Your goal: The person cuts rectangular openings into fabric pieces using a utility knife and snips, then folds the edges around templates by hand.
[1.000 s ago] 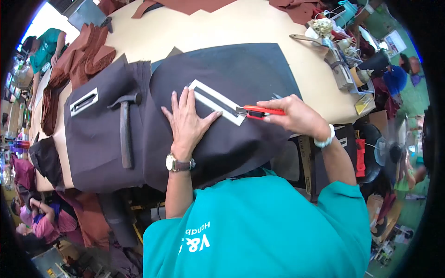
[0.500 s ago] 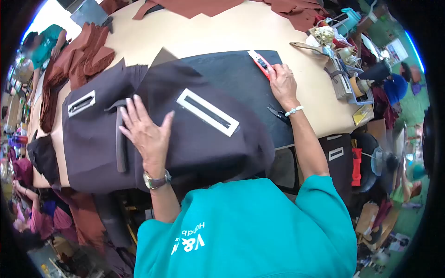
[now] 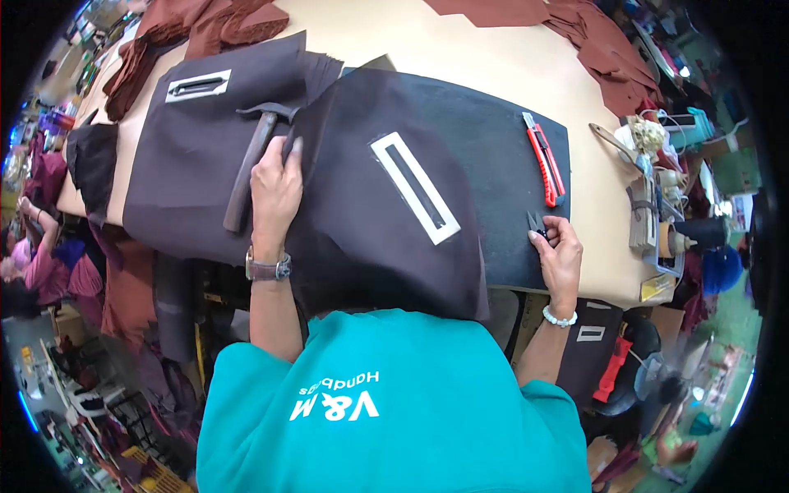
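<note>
A dark brown fabric panel (image 3: 353, 230) lies over the black cutting mat (image 3: 501, 181), with a long white-framed slot (image 3: 416, 189) in it. At its left edge is my left hand (image 3: 277, 193), fingers closed on the fabric beside a hammer (image 3: 254, 164). The hammer rests on a stack of similar dark panels (image 3: 181, 156), whose top piece has a white-framed slot with a zipper-like dark strip (image 3: 197, 85). My right hand (image 3: 562, 255) pinches small thread snips (image 3: 537, 227) near the mat's right edge. Above them lies a red utility knife (image 3: 543, 160), untouched.
Reddish-brown material pieces (image 3: 612, 62) lie along the table's far side. At the right stand a brush (image 3: 612, 141), a blue-grey organizer (image 3: 670, 263) and a thread cone (image 3: 699, 234). Another person in pink (image 3: 37, 246) is at far left.
My right hand has let go of the utility knife and taken the thread snips. My left hand has gone from lying flat to gripping the panel's edge. The camera view has shifted.
</note>
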Demonstrator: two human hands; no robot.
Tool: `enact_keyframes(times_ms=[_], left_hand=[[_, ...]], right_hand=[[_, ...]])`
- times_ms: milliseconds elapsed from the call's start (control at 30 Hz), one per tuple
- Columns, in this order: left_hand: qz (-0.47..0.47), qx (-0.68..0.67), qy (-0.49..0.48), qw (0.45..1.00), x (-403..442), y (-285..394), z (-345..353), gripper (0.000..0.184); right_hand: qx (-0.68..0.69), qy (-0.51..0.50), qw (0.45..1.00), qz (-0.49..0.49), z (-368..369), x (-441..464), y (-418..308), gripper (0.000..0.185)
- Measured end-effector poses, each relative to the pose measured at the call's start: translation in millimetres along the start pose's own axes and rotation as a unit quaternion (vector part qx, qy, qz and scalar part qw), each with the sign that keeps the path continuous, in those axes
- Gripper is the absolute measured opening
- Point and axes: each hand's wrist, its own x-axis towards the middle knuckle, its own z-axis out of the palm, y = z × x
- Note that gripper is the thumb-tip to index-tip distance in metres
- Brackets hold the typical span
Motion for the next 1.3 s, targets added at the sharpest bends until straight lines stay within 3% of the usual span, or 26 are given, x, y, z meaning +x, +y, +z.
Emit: enact_keyframes(times_ms=[67,100,200,233,333,400,467,533,567,667,700,767,833,933,967,1067,1200,1233,1300], left_hand=[[-0.027,0.027,-0.021,0.999,1.6,7.2,5.9,0.048],[-0.068,0.046,-0.061,0.995,0.1,22.2,0.5,0.057],[0.033,0.128,-0.065,0.989,-1.1,9.3,11.7,0.052],[0.036,0.145,-0.052,0.987,-2.3,8.9,13.4,0.041],[0.106,0.113,-0.011,0.988,2.0,3.4,14.7,0.032],[0.033,0.046,-0.039,0.998,3.9,13.1,13.1,0.031],[0.001,-0.028,-0.056,0.998,5.1,11.4,18.1,0.033],[0.01,-0.107,-0.06,0.992,7.5,-0.4,31.3,0.038],[-0.041,-0.038,-0.121,0.991,4.7,22.2,20.9,0.044],[-0.013,-0.01,-0.225,0.974,-1.5,19.5,24.1,0.051],[-0.074,0.056,-0.365,0.926,4.0,41.5,9.8,0.052],[-0.038,-0.117,-0.291,0.949,-3.5,15.4,27.4,0.045],[-0.022,-0.268,-0.224,0.937,-7.2,7.7,40.6,0.031],[-0.091,-0.392,-0.205,0.892,-14.3,15.0,55.7,0.029],[-0.09,-0.421,-0.206,0.879,-16.2,20.6,57.9,0.037],[-0.206,-0.283,-0.231,0.908,-16.3,43.8,45.0,0.043],[-0.097,-0.338,-0.292,0.889,-22.1,40.7,51.8,0.037],[-0.09,-0.294,-0.282,0.909,-22.7,39.5,54.1,0.028],[-0.096,-0.33,-0.23,0.91,-25.0,30.2,66.1,0.031]], right_hand=[[0.044,-0.032,0.998,0.039,-3.2,5.8,-3.6,0.021],[0.025,-0.017,1.0,0.005,-1.8,6.3,-2.8,0.016],[0.099,0.007,0.994,-0.042,1.7,7.4,-8.4,0.014],[0.134,0.019,0.989,-0.06,1.7,8.5,-14.8,0.013],[0.283,-0.004,0.956,-0.077,-1.9,9.6,-57.1,0.014],[0.387,-0.043,0.916,-0.09,7.7,7.2,-92.2,0.016],[0.394,-0.139,0.898,-0.14,22.3,5.4,-116.9,0.019],[0.44,-0.245,0.861,-0.071,46.8,3.3,-133.4,0.021],[0.438,-0.272,0.855,-0.046,64.6,6.9,-126.8,0.022],[0.455,-0.271,0.848,0.027,99.4,10.2,-107.6,0.026],[0.463,-0.255,0.847,0.051,102.9,9.3,-105.2,0.027],[0.525,-0.241,0.815,0.047,100.3,7.4,-101.7,0.031],[0.551,-0.228,0.801,0.056,98.1,6.0,-99.6,0.031],[0.585,-0.199,0.783,0.071,96.8,-0.5,-99.1,0.03],[0.6,-0.185,0.775,0.073,99.1,-3.4,-98.1,0.03],[0.62,-0.161,0.764,0.076,99.3,-7.3,-97.2,0.029],[0.618,-0.154,0.769,0.057,100.3,-8.7,-96.5,0.03],[0.614,-0.153,0.772,0.05,101.0,-8.4,-96.5,0.03],[0.616,-0.158,0.77,0.05,99.8,-9.6,-96.7,0.03]])
